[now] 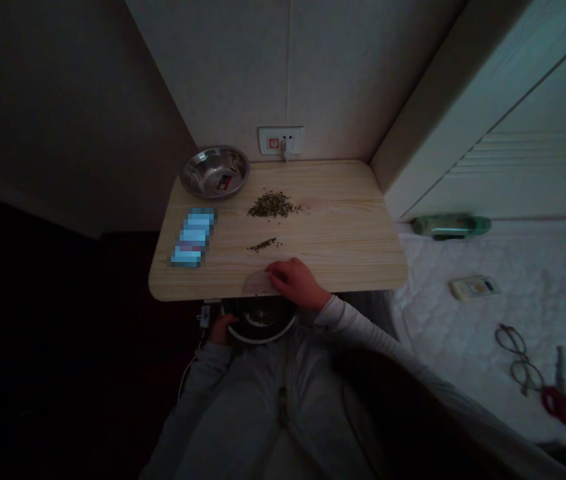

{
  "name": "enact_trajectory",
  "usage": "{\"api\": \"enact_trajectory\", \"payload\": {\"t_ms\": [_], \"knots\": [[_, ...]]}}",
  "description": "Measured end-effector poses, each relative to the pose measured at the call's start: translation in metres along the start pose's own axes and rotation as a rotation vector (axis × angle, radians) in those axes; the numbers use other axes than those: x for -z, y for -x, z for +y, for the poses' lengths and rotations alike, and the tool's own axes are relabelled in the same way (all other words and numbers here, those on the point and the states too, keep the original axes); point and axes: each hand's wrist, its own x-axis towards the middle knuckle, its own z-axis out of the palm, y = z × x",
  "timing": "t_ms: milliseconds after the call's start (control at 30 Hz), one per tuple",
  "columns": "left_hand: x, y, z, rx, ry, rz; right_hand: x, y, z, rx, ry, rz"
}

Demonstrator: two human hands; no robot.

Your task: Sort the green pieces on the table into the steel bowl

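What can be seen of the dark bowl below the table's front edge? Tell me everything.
The dark bowl looks round, with a dark inside and a pale rim along its near side. Its opening faces up, and its far edge is hidden by the table. Pale glints or specks show inside, too dim to identify; the material cannot be told. It is just below the table's front edge, with the left hand gripping its left side.

The right hand (293,282) sits ahead and to the right of the left hand (221,329), fingers bent, tips leftward. The left, nearer the torso (243,407), is partly hidden. Sleeved forearms (363,328) reach in behind both.
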Motion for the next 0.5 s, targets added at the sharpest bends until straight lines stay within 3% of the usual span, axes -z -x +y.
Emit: {"api": "enact_trajectory", "payload": {"t_ms": [100,267,500], "knots": [[-0.002,0.002,0.003,0.044,-0.031,-0.014,0.001,0.001,-0.001,0.025,0.01,-0.031],[-0.006,0.006,0.004,-0.003,-0.019,-0.013,0.002,0.001,0.0,0.032,-0.015,-0.033],[-0.002,0.004,0.0,0.012,-0.065,0.007,0.007,-0.001,0.012,-0.115,-0.013,0.139]]}}
